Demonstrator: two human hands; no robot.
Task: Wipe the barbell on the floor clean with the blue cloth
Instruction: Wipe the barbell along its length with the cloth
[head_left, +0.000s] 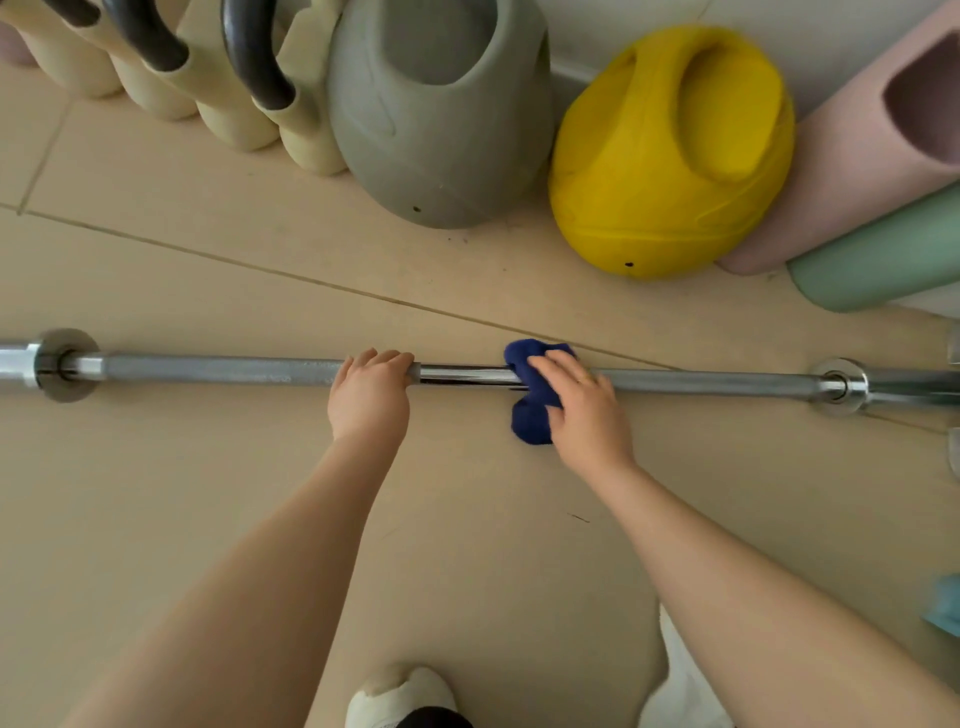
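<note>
A steel barbell (218, 369) lies across the beige floor from left to right, with a collar near each end. My left hand (370, 395) grips the bar near its middle, fingers curled over the top. Just to the right, a dark blue cloth (530, 415) is draped over the bar's shiny centre section. My right hand (582, 410) holds the cloth around the bar, fingers over it; the part of the bar beneath is hidden.
Beyond the bar stand a grey kettlebell (441, 130), a yellow kettlebell (670, 156) and several cream kettlebells (223, 98) with dark handles. Pink (852, 166) and green (878, 260) foam rollers lean at the right. My shoe (400, 696) is at the bottom edge.
</note>
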